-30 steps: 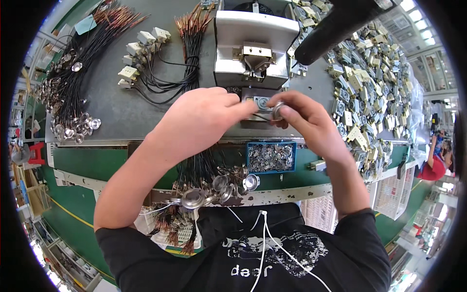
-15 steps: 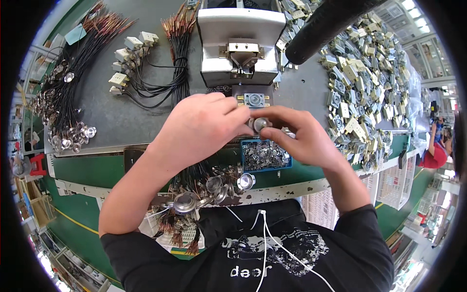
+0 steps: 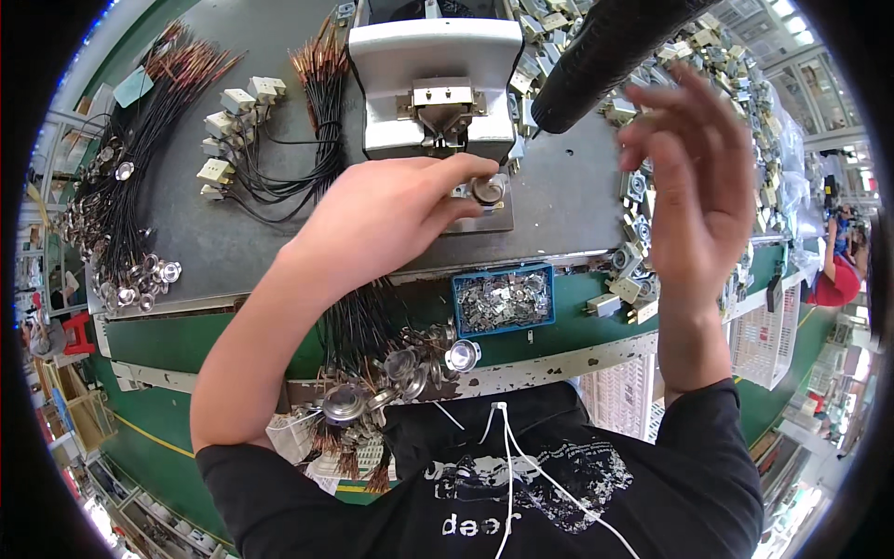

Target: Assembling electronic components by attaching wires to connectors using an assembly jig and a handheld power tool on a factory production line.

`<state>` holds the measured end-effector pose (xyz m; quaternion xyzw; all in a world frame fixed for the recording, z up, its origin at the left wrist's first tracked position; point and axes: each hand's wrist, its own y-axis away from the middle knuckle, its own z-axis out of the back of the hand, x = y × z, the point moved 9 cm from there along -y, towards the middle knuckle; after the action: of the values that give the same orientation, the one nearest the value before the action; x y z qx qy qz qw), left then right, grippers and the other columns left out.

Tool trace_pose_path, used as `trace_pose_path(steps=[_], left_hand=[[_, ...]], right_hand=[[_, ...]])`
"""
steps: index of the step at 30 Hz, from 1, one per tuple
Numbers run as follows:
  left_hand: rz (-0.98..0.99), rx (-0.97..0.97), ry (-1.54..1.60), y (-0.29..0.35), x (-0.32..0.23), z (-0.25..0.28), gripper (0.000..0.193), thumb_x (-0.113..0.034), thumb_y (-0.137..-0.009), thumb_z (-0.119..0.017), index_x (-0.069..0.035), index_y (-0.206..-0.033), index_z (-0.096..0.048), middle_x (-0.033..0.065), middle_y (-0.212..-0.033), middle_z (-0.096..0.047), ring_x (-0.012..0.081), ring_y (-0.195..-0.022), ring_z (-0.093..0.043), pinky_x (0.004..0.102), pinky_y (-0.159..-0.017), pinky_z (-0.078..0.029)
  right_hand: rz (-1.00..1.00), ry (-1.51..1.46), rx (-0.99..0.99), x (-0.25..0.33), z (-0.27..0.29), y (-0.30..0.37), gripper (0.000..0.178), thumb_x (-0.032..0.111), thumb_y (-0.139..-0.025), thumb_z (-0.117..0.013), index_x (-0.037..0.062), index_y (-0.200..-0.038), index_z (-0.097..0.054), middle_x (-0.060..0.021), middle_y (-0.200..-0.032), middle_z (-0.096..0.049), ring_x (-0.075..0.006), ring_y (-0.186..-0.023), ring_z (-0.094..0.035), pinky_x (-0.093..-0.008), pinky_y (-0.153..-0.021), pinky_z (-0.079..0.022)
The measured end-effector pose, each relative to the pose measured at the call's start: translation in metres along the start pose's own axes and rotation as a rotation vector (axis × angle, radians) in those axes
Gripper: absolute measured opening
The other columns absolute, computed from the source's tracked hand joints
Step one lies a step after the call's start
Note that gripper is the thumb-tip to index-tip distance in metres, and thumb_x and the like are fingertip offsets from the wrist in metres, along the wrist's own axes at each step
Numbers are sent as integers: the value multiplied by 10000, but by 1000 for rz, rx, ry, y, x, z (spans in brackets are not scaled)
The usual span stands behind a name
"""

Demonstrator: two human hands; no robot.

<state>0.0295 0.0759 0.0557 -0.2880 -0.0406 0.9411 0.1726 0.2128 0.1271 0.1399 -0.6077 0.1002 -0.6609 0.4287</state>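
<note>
My left hand pinches a small round metal cup between thumb and fingers. The cup sits over the small metal plate in front of the press, where the square grey part is mostly covered by my fingers and the cup. My right hand is raised at the right, near the heap of parts, its fingers apart and smeared by motion, with nothing seen in it. Behind my left hand stands the silver press with its metal jaw block.
A blue tray of small metal clips stands at the table's front edge. Black wire bundles and wired white connectors lie to the left. A heap of connector blocks covers the right side. A thick black tube slants overhead; metal cups hang below.
My right hand has let go of the metal cup and swung up to the right. My left hand has moved slightly forward with the cup, onto the plate before the press.
</note>
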Motion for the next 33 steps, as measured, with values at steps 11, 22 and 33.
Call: trace_pose_path(steps=[11,22,33], left_hand=[[279,307,35,-4,33,-34,327,-328,-961,-666,-216,-1268,-671,108,-949,-750,346,-915,-709,462,-771,-560],[183,256,43,-9,30,-31,360,-232,-961,-671,-223,-1320,-656,102,-928,-759,300,-861,-723,407,-761,-546],[213,273,33,-4,33,-31,336,-294,-973,-647,-236,-1304,-646,109,-988,-746,342,-948,-702,461,-805,-548]], right_hand=[[-248,51,-116,-34,-14,-83,450,98,-912,-777,-4,-1295,-565,-121,-1000,-700,-177,-885,-704,-310,-725,-578],[-286,-114,-218,6,-2,-47,312,82,-902,-784,-5,-1145,-608,-92,-891,-696,-144,-758,-684,-280,-637,-552],[-192,-203,-403,-3,-60,-68,159,32,-887,-781,-5,-978,-656,-40,-705,-661,-97,-544,-619,-231,-489,-484]])
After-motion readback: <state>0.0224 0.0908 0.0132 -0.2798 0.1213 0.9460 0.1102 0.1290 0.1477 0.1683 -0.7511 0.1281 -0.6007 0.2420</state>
